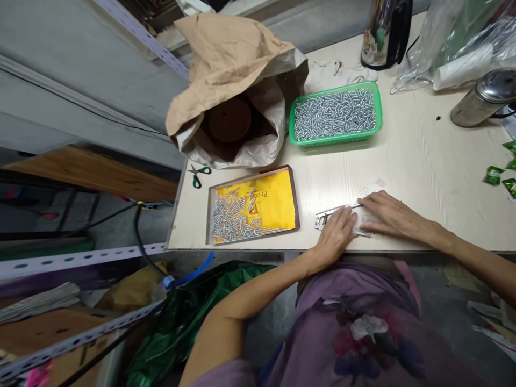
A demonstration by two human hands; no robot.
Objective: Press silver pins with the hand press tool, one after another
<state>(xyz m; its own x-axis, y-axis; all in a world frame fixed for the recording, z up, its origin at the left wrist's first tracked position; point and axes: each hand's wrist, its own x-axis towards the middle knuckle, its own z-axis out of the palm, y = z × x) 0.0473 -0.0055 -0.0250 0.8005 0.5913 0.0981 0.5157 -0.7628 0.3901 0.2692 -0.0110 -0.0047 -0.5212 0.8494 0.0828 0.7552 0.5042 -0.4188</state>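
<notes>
On the table near its front edge lies a flat, narrow silvery metal fitting (321, 220) with a small spring at its left end. My left hand (335, 235) rests over its middle, fingers close together and pressed on it. My right hand (389, 215) is at the fitting's right end, with fingertips on the far edge and thumb by the near edge. Both hands cover much of the piece, so its full shape is hidden. To the left, a shallow tray (297, 207) with a yellow lining holds many small metal pins (231, 217).
Behind stands a green basket (334, 141) full of metal pins. A large open paper sack (237, 48) is at the back left, near green-handled scissors (197, 175). Toward the right are a kettle (387, 35), a metal cup (484, 99), plastic bags (463, 54) and green wrapped packets (494, 175).
</notes>
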